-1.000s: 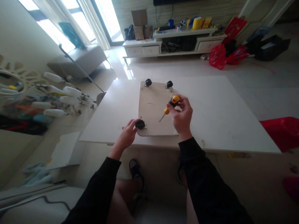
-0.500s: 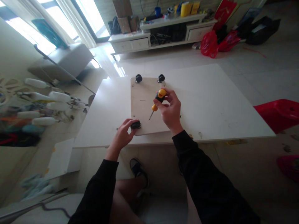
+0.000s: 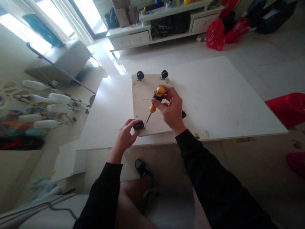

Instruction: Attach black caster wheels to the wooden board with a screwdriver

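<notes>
My right hand point(image 3: 172, 106) is closed round the yellow and black handle of a screwdriver point(image 3: 157, 97). Its tip points down and left, close to a black caster wheel point(image 3: 139, 125) at the near left corner of a pale wooden board point(image 3: 152, 109). My left hand point(image 3: 126, 133) grips that caster between thumb and fingers. Two more casters, one at the far left point(image 3: 140, 75) and one at the far right point(image 3: 164, 74), stand on the board's far corners. Beside my right wrist shows a black piece point(image 3: 183, 114), mostly hidden.
The board lies on a white table point(image 3: 214, 95). Near its front edge is a small yellow and black item point(image 3: 197, 136). Beyond stand a white cabinet point(image 3: 133, 38) and red plastic bags point(image 3: 215, 35). A red object point(image 3: 287, 108) is at the right, a grey ottoman point(image 3: 59, 60) at the left.
The screwdriver in my right hand has moved left, its tip nearer the caster. My left hand keeps hold of the caster. The camera view has shifted slightly.
</notes>
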Demonstrator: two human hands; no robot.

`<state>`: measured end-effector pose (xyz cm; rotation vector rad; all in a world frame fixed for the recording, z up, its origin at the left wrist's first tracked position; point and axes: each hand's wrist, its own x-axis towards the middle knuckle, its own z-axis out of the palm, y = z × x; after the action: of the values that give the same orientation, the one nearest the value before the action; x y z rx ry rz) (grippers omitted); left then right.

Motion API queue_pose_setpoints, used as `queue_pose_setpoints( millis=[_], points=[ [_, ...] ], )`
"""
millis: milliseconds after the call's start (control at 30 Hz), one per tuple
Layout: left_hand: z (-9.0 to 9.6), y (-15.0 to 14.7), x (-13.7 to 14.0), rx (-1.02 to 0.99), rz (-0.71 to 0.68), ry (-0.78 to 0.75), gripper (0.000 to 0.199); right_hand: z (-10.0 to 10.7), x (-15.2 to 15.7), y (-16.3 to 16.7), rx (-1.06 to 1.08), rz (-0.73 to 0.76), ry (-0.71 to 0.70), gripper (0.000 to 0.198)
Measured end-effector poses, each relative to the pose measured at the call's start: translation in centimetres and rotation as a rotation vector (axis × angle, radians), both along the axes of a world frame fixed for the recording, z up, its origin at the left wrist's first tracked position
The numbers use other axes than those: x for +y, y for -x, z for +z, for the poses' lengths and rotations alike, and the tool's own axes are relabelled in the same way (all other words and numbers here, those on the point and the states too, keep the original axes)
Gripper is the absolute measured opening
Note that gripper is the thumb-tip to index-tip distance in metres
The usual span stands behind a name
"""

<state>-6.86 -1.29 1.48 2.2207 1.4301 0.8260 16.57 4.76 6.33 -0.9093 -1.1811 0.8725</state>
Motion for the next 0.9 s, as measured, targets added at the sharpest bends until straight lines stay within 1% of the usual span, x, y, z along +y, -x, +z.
queue_pose_setpoints(
  millis=[300, 400, 667, 767, 900],
  points=[
    [0.0, -0.1, 0.0, 0.010, 0.007, -0.010, 0.039, -0.1, 0.0, 0.6, 0.028, 0.025, 0.021, 0.047],
    [0.0, -0.1, 0.0, 0.011, 0.003, -0.014, 0.039, -0.1, 0.0, 0.7, 0.030, 0.040, 0.007, 0.047],
    [0.1, 0.0, 0.1, 0.030, 0.009, -0.004, 0.038, -0.4, 0.0, 0.9, -0.019, 0.074, 0.003, 0.047],
    [0.2, 0.0, 0.1, 0.036, 0.015, -0.008, 0.038, -0.5, 0.0, 1.0, -0.007, 0.099, -0.017, 0.048],
    [0.2, -0.1, 0.0, 0.041, 0.022, -0.010, 0.037, -0.2, -0.1, 1.2, -0.038, 0.156, 0.001, 0.055]
  ],
)
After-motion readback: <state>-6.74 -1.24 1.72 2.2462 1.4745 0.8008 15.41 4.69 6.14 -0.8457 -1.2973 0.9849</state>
